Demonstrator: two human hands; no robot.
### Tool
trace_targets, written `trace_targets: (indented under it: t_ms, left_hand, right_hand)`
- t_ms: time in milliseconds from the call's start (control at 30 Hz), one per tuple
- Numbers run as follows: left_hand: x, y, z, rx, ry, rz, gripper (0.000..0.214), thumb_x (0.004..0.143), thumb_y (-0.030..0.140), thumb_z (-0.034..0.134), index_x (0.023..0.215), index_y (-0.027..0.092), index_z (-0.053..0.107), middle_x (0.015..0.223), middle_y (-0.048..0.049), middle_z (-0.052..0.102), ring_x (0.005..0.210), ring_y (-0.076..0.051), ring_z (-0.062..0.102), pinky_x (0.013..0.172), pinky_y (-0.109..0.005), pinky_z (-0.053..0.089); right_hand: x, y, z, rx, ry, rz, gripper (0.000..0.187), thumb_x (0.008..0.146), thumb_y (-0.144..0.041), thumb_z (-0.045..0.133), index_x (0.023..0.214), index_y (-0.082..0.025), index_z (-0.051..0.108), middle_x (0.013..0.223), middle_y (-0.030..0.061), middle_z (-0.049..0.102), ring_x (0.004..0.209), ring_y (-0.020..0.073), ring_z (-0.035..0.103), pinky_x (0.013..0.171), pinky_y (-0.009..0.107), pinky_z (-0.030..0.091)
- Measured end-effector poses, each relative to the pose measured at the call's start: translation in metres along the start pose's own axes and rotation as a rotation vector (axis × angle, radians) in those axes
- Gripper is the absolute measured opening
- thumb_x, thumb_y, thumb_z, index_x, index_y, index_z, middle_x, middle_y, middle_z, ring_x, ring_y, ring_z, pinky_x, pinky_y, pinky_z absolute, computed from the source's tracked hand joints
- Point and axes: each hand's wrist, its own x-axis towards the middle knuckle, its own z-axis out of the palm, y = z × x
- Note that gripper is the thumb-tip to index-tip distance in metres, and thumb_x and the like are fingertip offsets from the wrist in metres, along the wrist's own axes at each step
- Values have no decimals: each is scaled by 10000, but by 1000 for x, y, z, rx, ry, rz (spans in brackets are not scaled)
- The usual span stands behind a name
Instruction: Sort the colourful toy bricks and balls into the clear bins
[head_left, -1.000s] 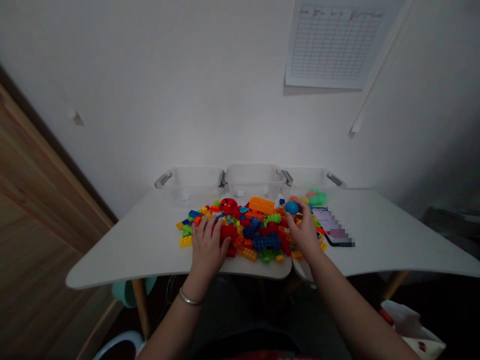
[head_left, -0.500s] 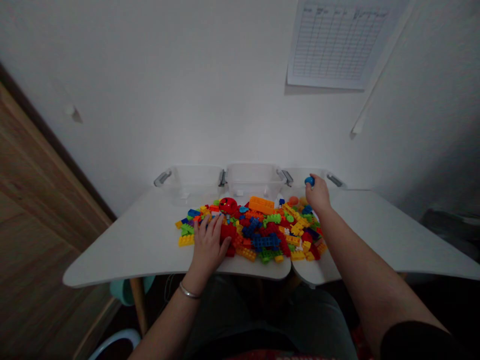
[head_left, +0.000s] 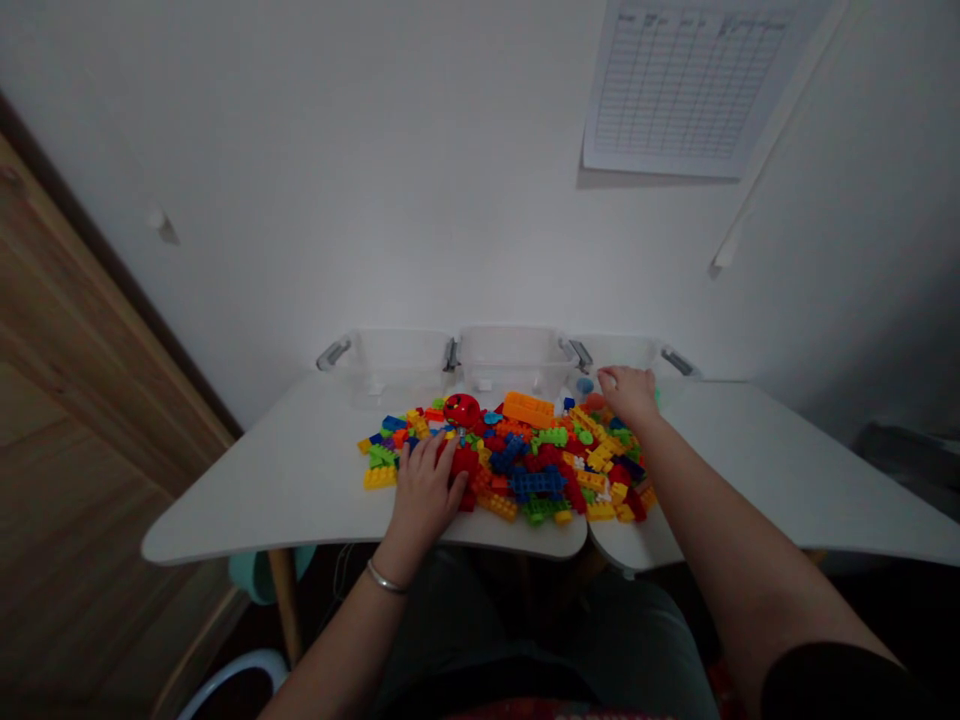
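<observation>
On the white worktop, a heap of plastic building bricks.
Left hand lies spread over red bricks; right hand, loosely curled, sits just beside a blue ball.

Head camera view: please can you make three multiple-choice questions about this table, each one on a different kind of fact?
1. Where does the left hand rest?
A. On the near side of the toy brick pile
B. Inside a bin
C. On the wall paper chart

2. How many clear plastic bins stand behind the pile?
A. Two
B. Three
C. Five

3. What state is the toy brick pile in?
A. Stacked in one tower
B. Loose in a low heap
C. Packed inside a bin

Answers:
1. A, the hand touches red bricks at the pile.
2. B, three stand in a row at the far edge.
3. B, mixed colours lie spread on the table.
</observation>
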Motion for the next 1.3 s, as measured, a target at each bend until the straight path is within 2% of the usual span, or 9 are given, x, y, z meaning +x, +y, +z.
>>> trace_targets:
  t_ms: [133, 267, 333, 467, 600, 867, 1067, 1200, 1300]
  left_hand:
    - [0, 0, 0, 4, 13, 1, 478, 908, 368, 448, 1321, 142, 532, 1343, -154, 551, 1264, -344, 436, 1102, -572, 275]
    - [0, 1, -2, 1, 33, 6, 461, 909, 365, 451, 1285, 123, 559, 1326, -152, 568, 1294, -353, 399, 1092, -564, 308]
    - [0, 2, -4, 1, 41, 8, 461, 910, 359, 450, 1286, 113, 557, 1316, -150, 577, 1299, -353, 395, 1093, -558, 313]
    - [-2, 4, -5, 10, 68, 10, 477, 904, 372, 468, 1302, 122, 546, 1309, -133, 589, 1300, -361, 398, 1118, -576, 260]
    - [-3, 3, -5, 3, 80, 24, 502, 902, 401, 474, 1315, 122, 538, 1311, -138, 589, 1304, -368, 394, 1119, -590, 240]
    - [-3, 3, -7, -19, 71, 26, 511, 893, 421, 494, 1318, 141, 538, 1313, -131, 592, 1301, -365, 399, 1123, -602, 216]
    - [-3, 2, -6, -11, 66, 35, 515, 901, 424, 474, 1312, 119, 538, 1319, -131, 587, 1298, -367, 391, 1126, -612, 201]
    - [-3, 4, -7, -11, 66, 32, 507, 901, 423, 477, 1306, 125, 542, 1316, -130, 589, 1296, -364, 395, 1130, -616, 188]
    - [-3, 3, -7, -13, 65, 29, 506, 892, 418, 496, 1308, 134, 540, 1321, -125, 586, 1295, -366, 396, 1135, -620, 174]
  right_hand:
    - [-6, 1, -6, 163, 181, -83, 324, 899, -315, 441, 1047, -162, 685, 1178, 135, 652, 1134, 279, 539, 1022, 461, 318]
    - [-37, -19, -20, 331, 368, -151, 313, 883, -306, 474, 1106, -166, 643, 1189, 135, 624, 1148, 274, 518, 1019, 457, 356]
    - [-64, -36, -25, 411, 337, -212, 282, 901, -310, 464, 1071, -179, 648, 1164, 123, 632, 1131, 267, 531, 1025, 470, 362]
    - [-118, -67, -30, 510, 164, -347, 255, 905, -324, 494, 1067, -203, 650, 1191, 114, 618, 1132, 257, 542, 988, 455, 424]
    - [-147, -81, -33, 470, -10, -444, 289, 840, -334, 607, 1106, -229, 643, 1215, 96, 614, 1157, 273, 528, 1018, 496, 411]
    - [-155, -81, -32, 354, -105, -457, 426, 738, -281, 720, 1154, -253, 632, 1251, 67, 607, 1208, 281, 491, 1053, 509, 392]
    - [-158, -84, -27, 336, -65, -442, 322, 750, -210, 694, 1069, -250, 672, 1222, 68, 622, 1187, 285, 503, 1045, 518, 395]
    - [-157, -85, -28, 421, 5, -397, 280, 779, -206, 658, 1057, -235, 674, 1196, 83, 635, 1135, 278, 542, 1013, 504, 423]
    - [-156, -85, -27, 588, 50, -293, 286, 826, -246, 597, 1106, -227, 651, 1154, 95, 651, 1088, 263, 574, 978, 483, 451]
